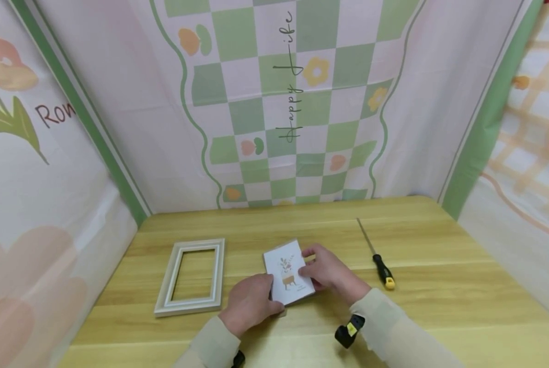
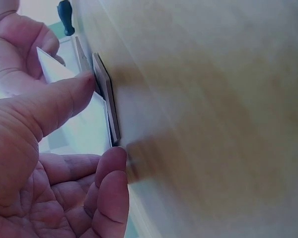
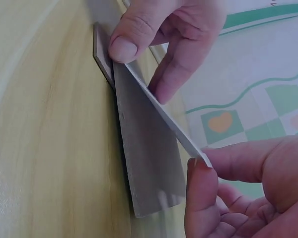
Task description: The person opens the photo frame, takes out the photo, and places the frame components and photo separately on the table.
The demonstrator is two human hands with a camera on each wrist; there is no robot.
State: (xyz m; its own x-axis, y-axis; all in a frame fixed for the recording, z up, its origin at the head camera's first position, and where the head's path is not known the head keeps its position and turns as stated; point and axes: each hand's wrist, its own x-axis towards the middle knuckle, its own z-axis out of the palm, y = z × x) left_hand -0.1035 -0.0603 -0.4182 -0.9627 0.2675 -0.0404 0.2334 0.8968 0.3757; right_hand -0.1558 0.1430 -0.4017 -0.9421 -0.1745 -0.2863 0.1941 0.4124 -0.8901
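A white picture card (image 1: 286,266) printed with a potted plant is between both hands, over the table. My right hand (image 1: 327,268) pinches its right edge between thumb and fingers; in the right wrist view that side (image 3: 191,146) is lifted. At the lower left edge, my left hand (image 1: 251,301) holds the card with thumb and fingers. Beneath the card, a grey-brown backing board (image 3: 144,139) shows in the right wrist view, angled away from the card. Another thin brown edge (image 3: 103,59) juts out beside the left thumb; whether it belongs to the same board I cannot tell.
A white rectangular frame (image 1: 166,283) with an open middle lies on the wooden table (image 1: 320,327), left of the hands. To the right lies a screwdriver (image 1: 382,271) with a black and yellow handle. Printed curtains (image 1: 279,117) surround the table's back and sides.
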